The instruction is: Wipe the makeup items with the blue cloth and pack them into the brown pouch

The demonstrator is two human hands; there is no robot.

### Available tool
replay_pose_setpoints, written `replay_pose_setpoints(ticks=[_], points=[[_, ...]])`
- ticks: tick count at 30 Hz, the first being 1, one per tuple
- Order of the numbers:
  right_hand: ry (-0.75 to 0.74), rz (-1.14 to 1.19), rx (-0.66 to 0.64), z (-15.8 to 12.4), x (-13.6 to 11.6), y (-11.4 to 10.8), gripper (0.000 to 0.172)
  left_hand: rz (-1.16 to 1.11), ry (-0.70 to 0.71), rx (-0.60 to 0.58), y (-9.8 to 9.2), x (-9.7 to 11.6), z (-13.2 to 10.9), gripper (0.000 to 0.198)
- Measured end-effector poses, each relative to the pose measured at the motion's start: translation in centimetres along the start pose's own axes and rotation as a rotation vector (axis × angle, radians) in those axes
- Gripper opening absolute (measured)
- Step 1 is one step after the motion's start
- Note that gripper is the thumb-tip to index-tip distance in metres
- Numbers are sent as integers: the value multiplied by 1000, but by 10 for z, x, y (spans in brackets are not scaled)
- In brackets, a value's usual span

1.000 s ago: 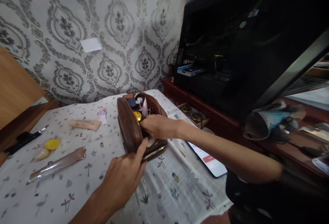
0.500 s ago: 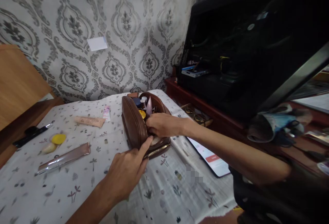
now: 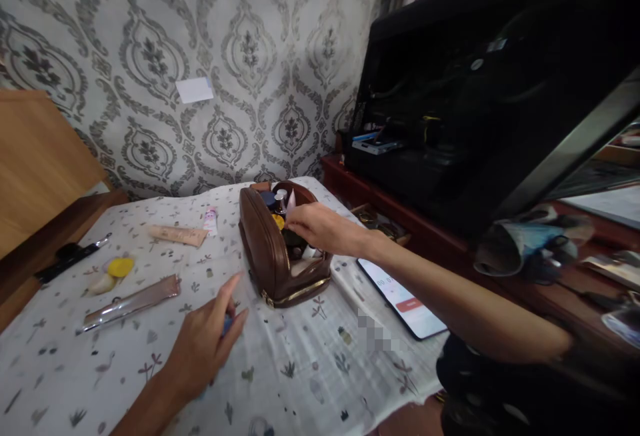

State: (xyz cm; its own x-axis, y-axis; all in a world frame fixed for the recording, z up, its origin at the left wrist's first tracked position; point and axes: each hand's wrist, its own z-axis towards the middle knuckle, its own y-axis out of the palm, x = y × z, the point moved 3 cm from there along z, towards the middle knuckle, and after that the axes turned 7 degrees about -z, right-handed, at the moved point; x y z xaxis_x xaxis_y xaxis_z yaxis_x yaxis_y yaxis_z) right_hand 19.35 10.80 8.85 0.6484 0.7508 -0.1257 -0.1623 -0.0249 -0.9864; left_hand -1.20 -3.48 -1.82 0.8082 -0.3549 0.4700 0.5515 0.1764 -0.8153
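A brown leather toiletry bag (image 3: 263,243) stands unzipped on the patterned cloth (image 3: 280,369). Over its opening is my right hand (image 3: 320,228), fingers bent together; whatever they may hold is hidden. Close to those fingertips, a pale pink tube (image 3: 291,200), a silver-capped bottle (image 3: 280,203) and a yellow lid (image 3: 279,221) show inside the bag. Left of the bag, apart from it, my left hand (image 3: 203,336) is curled around a small blue thing (image 3: 227,323), mostly covered by the fingers.
On the cloth at left lie a beige tube (image 3: 177,235), a small pink-and-white tube (image 3: 210,221), a shiny rose tube (image 3: 130,304), a yellow round item (image 3: 121,267) and a black item (image 3: 70,259). A phone (image 3: 400,299) lies right, beneath my forearm. A large black screen (image 3: 465,103) stands beyond.
My left hand has left the bag's front edge and moved left, with something blue now showing in it. My right hand has risen a little out of the bag's opening.
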Motion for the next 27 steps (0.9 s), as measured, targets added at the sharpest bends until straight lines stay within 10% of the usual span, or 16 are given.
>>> replay_pose_setpoints(ticks=[5,13,20,27], points=[[76,146,285,-9,-9,4,24,66,13,-8,-4,-33,-36,40],[-244,187,607,-25,-74,44,25,103,10,-26,-10,-51,-62,32],[-201,368,293,-7,-118,109,16,116,-176,91,-29,-76,-51,32],[69,807,47,28,-141,153,18,432,-593,165,-99,-124,-24,31]])
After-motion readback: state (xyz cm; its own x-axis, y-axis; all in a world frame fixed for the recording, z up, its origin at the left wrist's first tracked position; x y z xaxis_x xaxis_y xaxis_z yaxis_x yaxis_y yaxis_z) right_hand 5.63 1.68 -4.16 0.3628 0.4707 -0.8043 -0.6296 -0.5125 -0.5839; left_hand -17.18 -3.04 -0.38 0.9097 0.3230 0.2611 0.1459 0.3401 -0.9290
